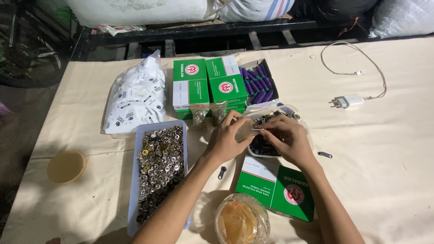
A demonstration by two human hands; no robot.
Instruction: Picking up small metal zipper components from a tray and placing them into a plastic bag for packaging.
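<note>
Small clear plastic bag pinched between both hands at frame centre, held over a white tray of dark metal zipper parts. Left hand closed narrow on the bag's left edge, right hand closed on its right edge, fingertips meeting at the mouth. Judged light, limp and a bit slippery; best taken by the top rim, a thumb and finger on each side, so the film opens without tearing. Nearest, at 6 o'clock: clear jar with orange contents, and a green-and-white box just right of it. At 8 o'clock a long pale-blue tray of silver and brass snap buttons; round yellow lid out at 9. Beyond the hands, 12 o'clock: two green boxes, open box of purple spools, bag of white labels at 11. White charger with cable at 2 o'clock.
</note>
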